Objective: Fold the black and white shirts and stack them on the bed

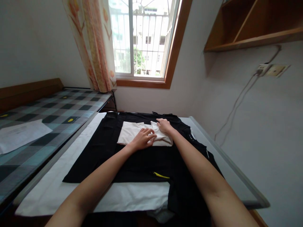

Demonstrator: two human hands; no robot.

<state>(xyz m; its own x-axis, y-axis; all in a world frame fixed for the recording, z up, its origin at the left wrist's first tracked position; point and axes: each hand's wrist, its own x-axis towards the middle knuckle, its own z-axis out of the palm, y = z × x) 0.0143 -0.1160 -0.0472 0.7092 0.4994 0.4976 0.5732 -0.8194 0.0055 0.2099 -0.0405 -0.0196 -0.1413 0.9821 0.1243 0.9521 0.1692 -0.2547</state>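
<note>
A small white folded garment [129,132] lies on top of a spread black garment [99,151]. Over the white garment's near middle, my left hand [144,138] has curled fingers that seem to pinch its cloth. My right hand [165,125] is at its far right part, fingers closed on the fabric, with creases below them. Some of the fingertips are hard to make out. The black garment has a small yellow strip [161,175] near its front edge.
White cloth [132,197] lies under the black garment on a table with a grey edge [233,167]. A bed with a checked cover [78,107] stands on the left, with paper [22,135] on it. On the right wall are a socket [262,69], a hanging cord and a wooden shelf [251,39].
</note>
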